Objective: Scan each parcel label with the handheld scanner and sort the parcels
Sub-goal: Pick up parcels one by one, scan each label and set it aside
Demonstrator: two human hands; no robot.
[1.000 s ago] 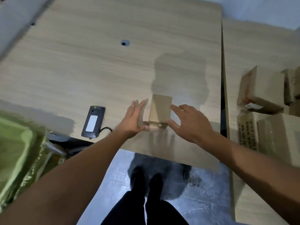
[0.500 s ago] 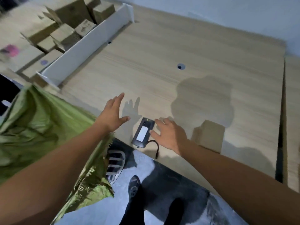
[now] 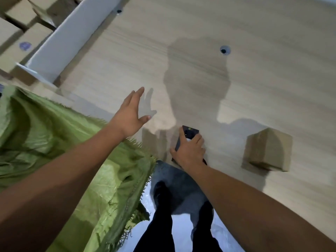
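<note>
A black handheld scanner (image 3: 190, 134) lies at the near edge of the wooden table (image 3: 181, 51). My right hand (image 3: 189, 151) is on top of it, fingers curled round its sides; most of the scanner is hidden under the hand. A small brown cardboard parcel (image 3: 267, 150) stands on the table to the right of that hand, apart from it. My left hand (image 3: 131, 113) hovers above the table's near-left part with fingers straight and spread, holding nothing.
A green woven sack (image 3: 63, 151) hangs open at the left below the table edge. Behind a white divider board (image 3: 72, 35) at the far left lie several cardboard boxes (image 3: 20, 39). Two cable holes (image 3: 224, 50) pierce the tabletop. My legs stand on the floor below.
My right hand has moved from beside the scanner onto it and closed round it. My left hand stays raised and open. The view has shifted, so the parcel sits further right.
</note>
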